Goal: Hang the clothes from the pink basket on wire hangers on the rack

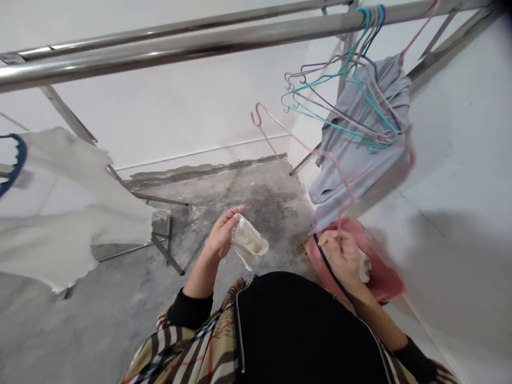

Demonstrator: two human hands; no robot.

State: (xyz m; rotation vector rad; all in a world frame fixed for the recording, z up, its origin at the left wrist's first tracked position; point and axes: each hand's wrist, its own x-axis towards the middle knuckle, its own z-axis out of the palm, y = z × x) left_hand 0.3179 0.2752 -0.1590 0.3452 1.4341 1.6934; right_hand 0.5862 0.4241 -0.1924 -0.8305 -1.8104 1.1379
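Above the grey concrete floor (pixel 256 186), left fingers (pixel 226 226) clamp a crumpled white cloth (pixel 248 242); right fingers (pixel 336 245) pinch a pink wire hanger (pixel 320 154).

Below the rail (pixel 180 50), open air drops to the floor (pixel 240 186), with hangers (pixel 340 101) and a gray shirt (pixel 360 154) blocking its right end and a white cloth (pixel 68 213) its left.

Head-worn camera, set above the person's chest (pixel 308 330), faces forward and down, with the left hand (pixel 219 233) and right hand (pixel 343 260) close below and the concrete floor (pixel 240 186) beyond, under steel rack rails (pixel 168 48) near the lens.
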